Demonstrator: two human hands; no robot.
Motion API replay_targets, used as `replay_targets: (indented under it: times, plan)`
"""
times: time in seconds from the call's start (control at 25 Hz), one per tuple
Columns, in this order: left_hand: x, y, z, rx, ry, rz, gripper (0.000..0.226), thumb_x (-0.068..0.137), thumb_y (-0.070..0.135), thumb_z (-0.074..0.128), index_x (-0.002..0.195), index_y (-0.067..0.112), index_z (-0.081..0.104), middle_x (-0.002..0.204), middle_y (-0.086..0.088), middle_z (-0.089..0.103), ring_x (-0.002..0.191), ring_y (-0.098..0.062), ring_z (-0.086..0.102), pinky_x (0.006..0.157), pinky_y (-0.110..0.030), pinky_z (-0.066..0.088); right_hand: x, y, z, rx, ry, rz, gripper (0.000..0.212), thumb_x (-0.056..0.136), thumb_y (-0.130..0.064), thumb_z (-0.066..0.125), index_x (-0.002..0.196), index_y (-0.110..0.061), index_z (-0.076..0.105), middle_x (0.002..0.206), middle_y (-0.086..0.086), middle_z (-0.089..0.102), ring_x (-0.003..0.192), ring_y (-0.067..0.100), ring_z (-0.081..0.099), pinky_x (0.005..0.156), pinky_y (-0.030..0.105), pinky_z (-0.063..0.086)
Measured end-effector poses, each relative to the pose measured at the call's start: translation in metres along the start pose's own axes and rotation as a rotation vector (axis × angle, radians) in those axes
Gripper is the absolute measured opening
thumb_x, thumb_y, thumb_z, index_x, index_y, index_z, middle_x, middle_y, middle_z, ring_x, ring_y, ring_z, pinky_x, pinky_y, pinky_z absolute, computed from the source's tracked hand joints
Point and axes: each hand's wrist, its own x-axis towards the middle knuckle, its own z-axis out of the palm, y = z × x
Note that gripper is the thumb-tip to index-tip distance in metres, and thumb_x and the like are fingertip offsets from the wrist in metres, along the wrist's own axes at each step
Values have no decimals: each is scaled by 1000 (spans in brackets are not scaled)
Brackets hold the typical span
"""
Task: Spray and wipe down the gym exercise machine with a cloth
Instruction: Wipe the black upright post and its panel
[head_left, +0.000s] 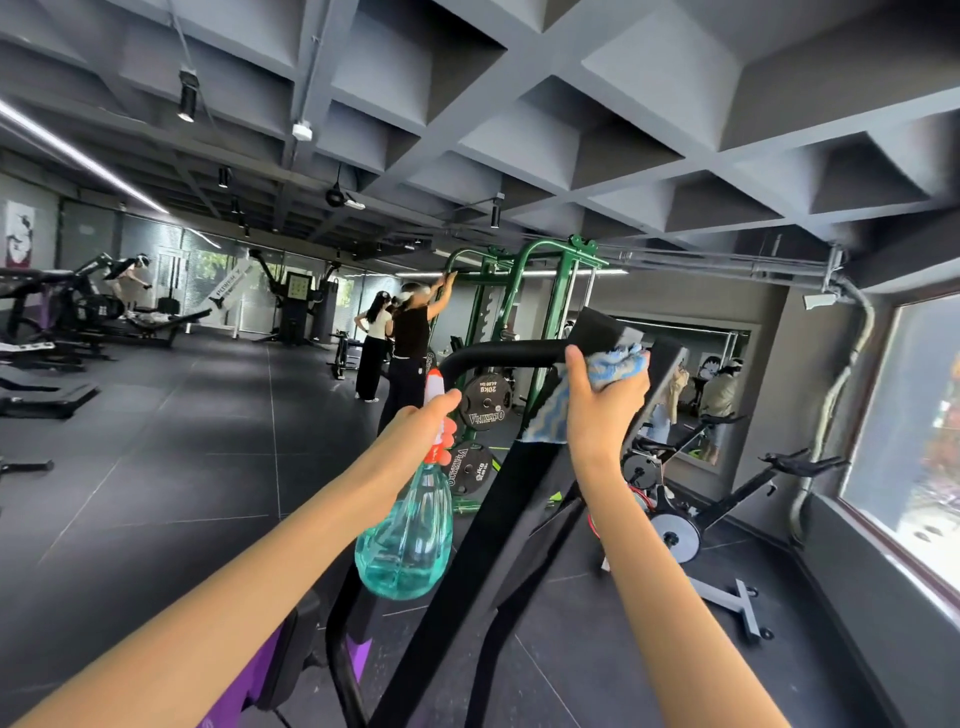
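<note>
A black exercise machine (483, 525) with a curved handlebar (498, 353) and purple panels rises in front of me. My left hand (423, 423) grips the orange-and-white trigger head of a teal spray bottle (405, 540), which hangs below the hand, left of the machine's upright. My right hand (605, 402) holds a bunched blue-and-white patterned cloth (613, 366) against the top of the machine, where the handlebar meets the black console. Part of the cloth hangs down to the left of my wrist.
A green rack (524, 291) with weight plates (485, 400) stands right behind the machine, where two people (408, 353) stand. A spin bike (727, 499) is at the right near a mirror and window. More machines line the far left. Dark floor lies between.
</note>
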Motion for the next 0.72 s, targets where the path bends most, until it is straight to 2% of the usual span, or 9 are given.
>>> replay_targets:
  times: [0.16,0.28,0.36,0.44,0.48,0.52,0.6,0.68,0.72]
  plan:
    - [3,4,-3,-1,-59,-47,25,83,28,67,69,10,56,62,-2,55,57,-17,55,85,-38,47,-57,37,-2,41,-93,50,97,76,-31,78,148,-5,19,150,8,26,141,19,23,119,36,16]
    - [2,-1,-4,133,-147,-14,6,79,5,62,84,6,62,72,-10,61,70,-27,57,90,-34,47,-97,72,-7,-31,-182,114,87,68,-45,79,132,-2,39,131,12,43,124,24,39,111,44,29]
    - [-11,4,-1,125,-89,-11,10,83,-1,57,90,5,60,91,-14,55,82,-28,53,77,-31,45,-76,65,-8,-78,-186,111,88,66,-53,80,120,6,44,121,18,51,116,32,48,104,49,37]
    - [-23,6,-1,142,-70,8,25,61,7,60,86,8,59,91,-11,57,84,-24,56,81,-34,44,-34,46,-2,-84,-103,92,100,61,-72,72,120,3,43,124,24,53,117,41,50,100,55,41]
    - [-30,4,-4,176,-104,37,39,53,12,60,91,7,60,89,-10,58,89,-21,58,87,-35,44,-12,34,1,-82,-59,83,96,59,-78,68,115,-4,43,125,25,53,116,42,51,98,56,43]
    - [-35,-1,-8,194,-148,78,46,55,15,63,99,3,59,91,-10,59,96,-20,58,92,-35,42,4,27,3,-82,-22,62,91,57,-81,67,110,-11,40,125,25,53,115,41,52,96,57,44]
    - [-38,-9,-11,227,-153,136,34,78,17,69,108,5,57,99,-8,60,105,-18,57,97,-33,41,5,14,3,-25,-22,23,96,58,-74,72,120,-8,39,131,21,48,121,38,48,99,55,43]
    - [-37,-14,-10,228,-125,189,17,92,17,62,108,12,59,99,-4,60,102,-18,58,95,-33,42,-28,24,-1,9,-67,32,107,63,-52,81,143,-7,26,144,12,35,134,27,36,112,46,33]
    - [-38,-14,-9,228,-106,205,12,94,18,59,104,12,59,95,-4,59,99,-19,58,91,-32,42,-49,41,-3,12,-105,73,108,66,-42,83,147,-7,20,147,10,30,138,23,30,115,42,27]
